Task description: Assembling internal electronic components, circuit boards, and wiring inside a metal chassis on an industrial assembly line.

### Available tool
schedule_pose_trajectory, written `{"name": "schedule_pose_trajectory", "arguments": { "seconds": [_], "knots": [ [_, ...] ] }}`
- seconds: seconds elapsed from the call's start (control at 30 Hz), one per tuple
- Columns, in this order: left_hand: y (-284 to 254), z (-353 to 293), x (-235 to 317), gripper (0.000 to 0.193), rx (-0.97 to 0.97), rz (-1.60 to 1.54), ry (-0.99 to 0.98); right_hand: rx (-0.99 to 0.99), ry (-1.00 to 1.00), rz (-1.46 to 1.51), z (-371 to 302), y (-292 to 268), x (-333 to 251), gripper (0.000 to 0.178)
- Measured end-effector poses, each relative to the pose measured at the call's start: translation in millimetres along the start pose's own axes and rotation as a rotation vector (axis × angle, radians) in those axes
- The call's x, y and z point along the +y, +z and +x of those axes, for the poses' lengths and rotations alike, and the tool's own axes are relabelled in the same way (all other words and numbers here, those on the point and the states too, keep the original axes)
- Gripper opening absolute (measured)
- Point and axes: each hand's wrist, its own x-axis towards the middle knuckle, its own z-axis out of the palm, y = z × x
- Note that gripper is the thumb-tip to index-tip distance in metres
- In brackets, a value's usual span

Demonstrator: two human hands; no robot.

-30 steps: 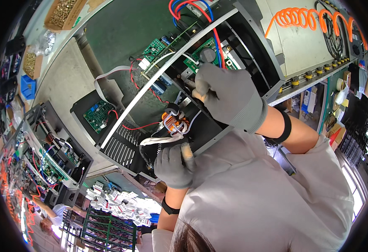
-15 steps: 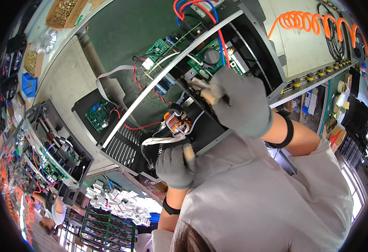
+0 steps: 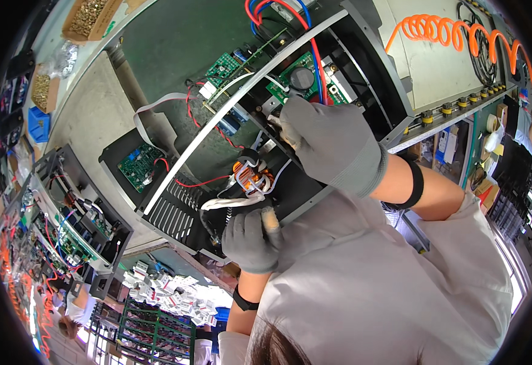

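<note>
An open black metal chassis with a pale rim lies tilted in front of me, holding circuit boards and wires. My left hand, in a grey glove with worn fingertips, is closed over its near edge, below a copper-wound coil and a white-sleeved cable. My right hand, gloved alike, reaches inside with its fingers bent together beside a green board with a round black part. Whatever its fingertips pinch is hidden. Red and blue wires pass just beyond that hand.
A separate panel with a green board sits left of the chassis, joined by a grey ribbon cable. Farther left stands another open chassis. A blue bin and boxes of small brass-coloured parts are at far left. An orange coiled hose hangs at right.
My right hand has shifted left and slightly down inside the chassis, its fingers still bent. My left hand stays at the near edge. The whole view has slid slightly.
</note>
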Motion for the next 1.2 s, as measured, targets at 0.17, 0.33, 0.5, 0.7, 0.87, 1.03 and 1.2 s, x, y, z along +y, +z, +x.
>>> {"name": "schedule_pose_trajectory", "arguments": {
  "seconds": [0.17, 0.33, 0.5, 0.7, 0.87, 1.03, 1.2],
  "knots": [
    [-0.4, -0.2, -0.5, 0.023, 0.002, 0.002, -0.001, -0.007, -0.038, 0.078, 4.4, 1.7, 0.2, 0.017],
    [1.3, -1.4, -2.7, 0.024, 0.016, 0.002, 0.005, 0.003, -0.045, -0.031, 1.4, -6.3, -1.2, 0.019],
    [-0.6, -1.9, -2.2, 0.022, -0.017, 0.015, -0.008, 0.027, 0.005, 0.064, 1.2, -6.6, -1.9, 0.019],
    [0.2, -0.2, -1.2, 0.022, 0.008, 0.013, -0.005, 0.041, 0.017, 0.123, 1.9, -6.1, -1.7, 0.023],
    [0.3, 0.0, -1.2, 0.022, 0.0, 0.002, -0.007, 0.046, 0.049, 0.132, 1.0, -10.2, -3.1, 0.023],
    [1.1, -0.3, -1.5, 0.023, 0.002, 0.002, -0.003, 0.036, 0.01, 0.134, 5.0, -5.7, -3.2, 0.021],
    [1.2, -1.6, -2.0, 0.024, -0.002, 0.016, 0.013, 0.041, -0.028, 0.182, 7.3, -1.8, 0.3, 0.019]
  ]
}}
